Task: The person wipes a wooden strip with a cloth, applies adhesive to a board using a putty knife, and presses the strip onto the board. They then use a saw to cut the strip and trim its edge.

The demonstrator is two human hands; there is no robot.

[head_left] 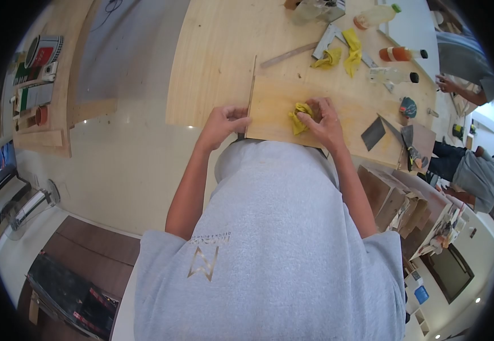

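Note:
A flat wooden board [272, 102] lies at the near edge of the wooden worktable [207, 68], close against my body. At the board's left edge is my left hand [224, 124], its thumb and fingers closed on that edge. My right hand [327, 122] pinches a crumpled yellow cloth [299, 120] against the board's top face. Part of the cloth is hidden under my fingers. To the right of this hand lies a dark sheet, perhaps sandpaper [373, 134].
Farther back lie yellow cloths [352, 54], a metal square [327, 41] and a wooden strip [289, 55]. Several bottles stand or lie at the right, one orange [400, 54]. A scraper-like tool [410, 142] rests at the right edge. Other people [477, 176] are at the right.

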